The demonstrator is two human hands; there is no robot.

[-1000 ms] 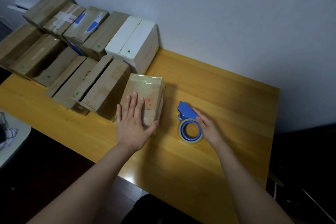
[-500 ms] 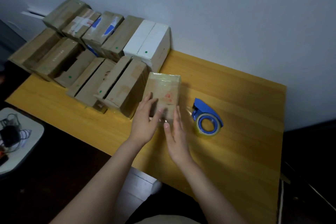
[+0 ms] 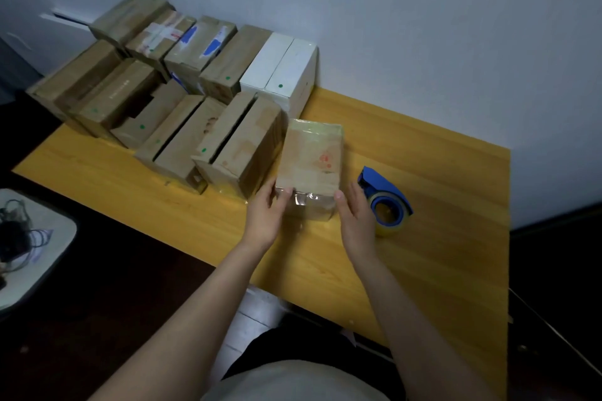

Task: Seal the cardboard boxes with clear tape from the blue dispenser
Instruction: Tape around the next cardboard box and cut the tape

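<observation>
A small cardboard box [image 3: 312, 159], wrapped in shiny clear tape with a red mark on top, lies on the yellow wooden table [image 3: 439, 238]. My left hand [image 3: 265, 215] holds the box's near left corner, thumb on the near edge and fingers along the left side. At the near right corner is my right hand [image 3: 356, 221], its fingers straight and its thumb touching the taped end. The blue tape dispenser [image 3: 386, 202] with its clear roll lies on the table just right of my right hand, held by nobody.
Several brown cardboard boxes [image 3: 237, 146] stand packed in rows left of the taped box, some with open slits on top. A white box [image 3: 286, 72] stands against the wall behind them. A grey stool [image 3: 49, 254] with cables is at lower left.
My right hand left the dispenser and came to the box's near end. Both hands then slid apart to the near corners; my left hand came off the top.
</observation>
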